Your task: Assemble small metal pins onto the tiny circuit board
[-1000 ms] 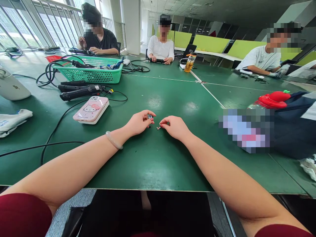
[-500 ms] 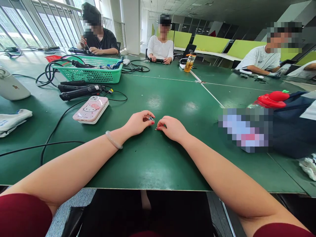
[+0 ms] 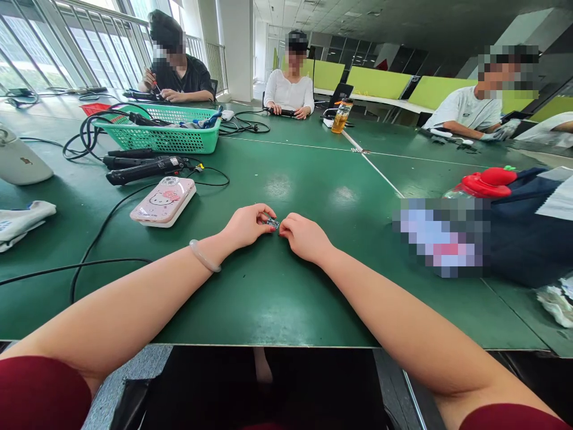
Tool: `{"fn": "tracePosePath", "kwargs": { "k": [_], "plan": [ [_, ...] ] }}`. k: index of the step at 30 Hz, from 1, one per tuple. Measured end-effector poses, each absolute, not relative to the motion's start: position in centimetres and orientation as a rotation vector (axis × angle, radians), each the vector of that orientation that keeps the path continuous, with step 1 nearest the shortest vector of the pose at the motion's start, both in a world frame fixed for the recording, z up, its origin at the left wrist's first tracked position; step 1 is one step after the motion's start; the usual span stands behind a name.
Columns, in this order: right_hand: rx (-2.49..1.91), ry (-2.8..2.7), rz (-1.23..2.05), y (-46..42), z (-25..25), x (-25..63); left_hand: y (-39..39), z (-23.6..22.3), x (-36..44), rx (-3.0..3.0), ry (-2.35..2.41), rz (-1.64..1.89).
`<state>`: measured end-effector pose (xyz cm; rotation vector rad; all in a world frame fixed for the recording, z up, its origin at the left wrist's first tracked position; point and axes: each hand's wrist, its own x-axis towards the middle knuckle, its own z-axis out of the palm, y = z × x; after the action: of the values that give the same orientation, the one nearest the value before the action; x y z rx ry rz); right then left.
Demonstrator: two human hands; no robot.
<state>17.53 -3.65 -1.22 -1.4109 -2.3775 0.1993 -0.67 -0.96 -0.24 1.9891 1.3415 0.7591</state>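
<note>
Over the green table (image 3: 264, 298), my left hand (image 3: 247, 227) is closed in a pinch on a small dark-and-silver piece (image 3: 272, 223) that looks like a tiny circuit board. Its details are too small to read. Close against the right end of that piece, my right hand (image 3: 307, 235) is also pinched, fingertips together. Whatever sits between its fingers is hidden now. The fingertips of the two hands are almost touching.
Left of my hands lie a pink phone-like case (image 3: 163, 202), black handheld devices (image 3: 145, 169) with cables, and a green basket (image 3: 165, 140). A white jug (image 3: 22, 158) stands far left. Right are a red-lidded container (image 3: 486, 182) and a dark bag (image 3: 532, 233). Several people sit around.
My right fingertips have moved in against the piece in my left hand. The small thin bit that showed at my right fingertips is now out of sight. The piece sits more level.
</note>
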Motion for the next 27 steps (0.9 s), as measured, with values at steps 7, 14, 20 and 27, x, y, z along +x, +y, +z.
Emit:
{"fn": "tracePosePath", "kwargs": {
  "k": [7, 14, 20, 27],
  "plan": [
    [-1.289, -2.143, 0.205, -4.1, -0.7, 17.5, -1.6, 0.2, -0.3, 1.99, 1.28, 0.73],
    [-1.278, -2.148, 0.198, -4.0, -0.5, 17.8, -1.6, 0.2, -0.2, 1.945, 1.228, 0.736],
    [-1.463, -2.188, 0.302, -3.5, -0.6, 18.5, -1.4, 0.2, -0.5, 1.961, 1.345, 0.743],
    [-1.582, -2.301, 0.29, -3.4, -1.1, 17.9, -1.4, 0.2, -0.5, 1.965, 1.405, 0.744]
  ]
}}
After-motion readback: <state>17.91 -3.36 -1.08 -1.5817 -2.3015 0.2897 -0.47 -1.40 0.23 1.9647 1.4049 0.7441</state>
